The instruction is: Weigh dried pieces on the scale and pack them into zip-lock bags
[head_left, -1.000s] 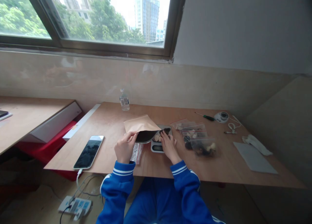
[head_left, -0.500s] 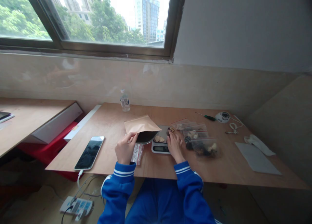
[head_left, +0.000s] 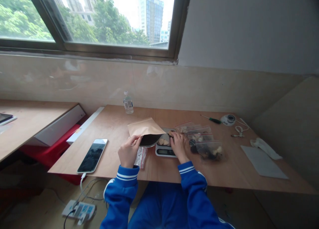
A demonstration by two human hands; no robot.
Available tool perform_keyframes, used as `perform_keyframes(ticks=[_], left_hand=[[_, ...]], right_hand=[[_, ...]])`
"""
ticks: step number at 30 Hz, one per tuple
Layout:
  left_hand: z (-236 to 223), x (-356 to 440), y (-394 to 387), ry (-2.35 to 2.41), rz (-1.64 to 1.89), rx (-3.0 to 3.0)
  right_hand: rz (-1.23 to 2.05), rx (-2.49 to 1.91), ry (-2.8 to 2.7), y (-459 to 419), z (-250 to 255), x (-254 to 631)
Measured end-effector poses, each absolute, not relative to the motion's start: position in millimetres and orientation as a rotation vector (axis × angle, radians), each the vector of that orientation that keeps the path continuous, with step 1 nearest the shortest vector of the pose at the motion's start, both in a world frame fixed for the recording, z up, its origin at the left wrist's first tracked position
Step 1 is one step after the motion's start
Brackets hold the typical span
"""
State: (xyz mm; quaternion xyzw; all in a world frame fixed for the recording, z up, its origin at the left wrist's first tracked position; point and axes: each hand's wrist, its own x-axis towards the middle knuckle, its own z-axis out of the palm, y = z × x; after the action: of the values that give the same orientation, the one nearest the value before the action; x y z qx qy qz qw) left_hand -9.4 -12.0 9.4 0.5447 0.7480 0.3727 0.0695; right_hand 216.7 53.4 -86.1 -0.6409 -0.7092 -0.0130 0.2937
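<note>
In the head view, a kraft-paper pouch (head_left: 146, 126) was pinched over the bench (head_left: 112, 121) by the left hand (head_left: 129, 151). At its four o'clock, pale slices (head_left: 162, 142) were carried by a digital scale (head_left: 164, 152); the right hand (head_left: 178, 144) was set there, its grip unclear.

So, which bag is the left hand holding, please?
The brown paper bag, its open mouth gripped by the left hand; the clear plastic bags lie on the table.
</note>
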Motion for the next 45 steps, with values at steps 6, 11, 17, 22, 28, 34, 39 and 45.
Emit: perform_keyframes(ticks=[6, 11, 17, 22, 28, 34, 39, 45], left_hand=[[9, -10, -13, 2.247, 1.13, 1.654], [8, -10, -13, 2.242, 1.136, 1.651], [8, -10, -12, 2.229, 1.167, 1.656], [8, -11, -12, 2.215, 1.17, 1.632], [9, -14, -10, 2.203, 1.199, 1.601], [7, -15, -14, 2.24, 1.192, 1.584], [9, -9, -10, 2.235, 1.2, 1.591], [4, -6, -9, 2.27, 1.124, 1.635]], right_hand=[[-0.061, -1.803, -1.913, 70, -84, 219], [-0.056, -1.818, -1.948, 72, -78, 222], [-0.003, -1.74, -1.961, 70, -59, 213], [0.102, -1.721, -1.947, 60, -61, 195], [0.139, -1.67, -1.957, 46, -76, 181], [0.143, -1.521, -1.806, 46, -45, 180], [0.19, -1.258, -1.488, -7, -18, 147], [0.362, -1.404, -2.114, 2, -10, 96]])
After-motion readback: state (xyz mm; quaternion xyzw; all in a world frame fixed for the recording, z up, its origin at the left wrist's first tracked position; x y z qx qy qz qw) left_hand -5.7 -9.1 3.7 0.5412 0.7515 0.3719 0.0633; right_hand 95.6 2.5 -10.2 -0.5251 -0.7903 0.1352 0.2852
